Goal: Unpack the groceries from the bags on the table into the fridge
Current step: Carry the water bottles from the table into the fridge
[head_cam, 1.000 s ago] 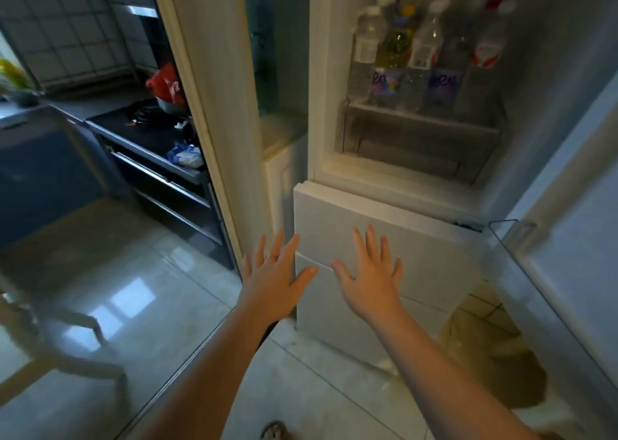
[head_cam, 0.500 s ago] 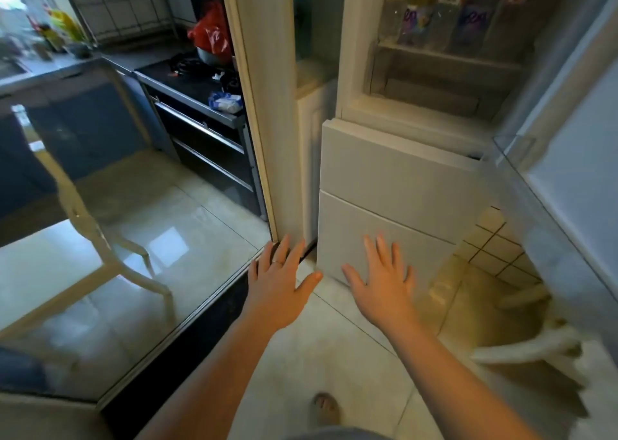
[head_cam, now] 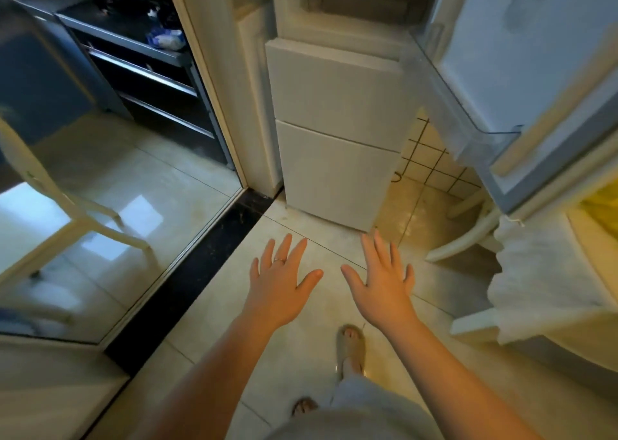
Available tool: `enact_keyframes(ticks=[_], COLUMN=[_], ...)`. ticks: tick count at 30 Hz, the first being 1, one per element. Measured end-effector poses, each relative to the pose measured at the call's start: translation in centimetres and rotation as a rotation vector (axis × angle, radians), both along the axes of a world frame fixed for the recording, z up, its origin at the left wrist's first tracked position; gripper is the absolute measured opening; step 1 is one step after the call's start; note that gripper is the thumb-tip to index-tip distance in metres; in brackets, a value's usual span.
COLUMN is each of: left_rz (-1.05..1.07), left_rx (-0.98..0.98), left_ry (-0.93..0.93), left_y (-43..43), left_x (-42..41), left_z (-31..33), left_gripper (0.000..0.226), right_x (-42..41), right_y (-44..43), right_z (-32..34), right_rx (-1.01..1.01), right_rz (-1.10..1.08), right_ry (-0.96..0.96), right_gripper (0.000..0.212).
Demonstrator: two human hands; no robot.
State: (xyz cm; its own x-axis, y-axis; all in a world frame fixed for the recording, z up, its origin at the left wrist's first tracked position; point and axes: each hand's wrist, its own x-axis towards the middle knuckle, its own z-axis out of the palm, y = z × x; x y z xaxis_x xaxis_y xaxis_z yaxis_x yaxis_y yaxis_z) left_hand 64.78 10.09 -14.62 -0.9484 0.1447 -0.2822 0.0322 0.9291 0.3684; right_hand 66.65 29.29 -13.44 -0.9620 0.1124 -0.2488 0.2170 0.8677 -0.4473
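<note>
A small blue and white packet (head_cam: pixel 165 39) lies on the dark kitchen counter (head_cam: pixel 100 13), far left. The left hand (head_cam: pixel 279 292) and right hand (head_cam: pixel 381 292) hover side by side over the pale tiled floor (head_cam: pixel 294 342), fingers spread wide, holding nothing. The white fridge (head_cam: pixel 334 98) stands just ahead, both bottom drawers closed. Its top door (head_cam: pixel 535 54) hangs open on the right, with a clear plastic door shelf (head_cam: pixel 475 131); I cannot tell what is inside.

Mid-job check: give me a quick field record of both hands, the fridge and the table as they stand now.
left hand: open, flat, holds nothing, above the floor
right hand: open, flat, holds nothing
fridge: straight ahead; two lower drawers shut
upper door: open, at the right
table: far right, white cloth over its edge
groceries: none in hand
</note>
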Motion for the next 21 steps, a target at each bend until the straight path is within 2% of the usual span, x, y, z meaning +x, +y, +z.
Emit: enact_keyframes(ticks=[8,21], left_rz=[-0.146,-0.293], left_rx=[0.014,0.100], left_ry=[-0.011,0.020], left_y=[10.8,40.9], left_x=[3.6,7.0], left_z=[-0.2,0.0], left_gripper=[0.071,0.071], right_x=[5.9,11.9], right_y=[10.6,38.8], right_z=[-0.8,1.4], right_rx=[-0.006,0.021], right_rz=[-0.130,-0.298], right_ry=[-0.011,0.015], right_gripper=[0.070,0.068])
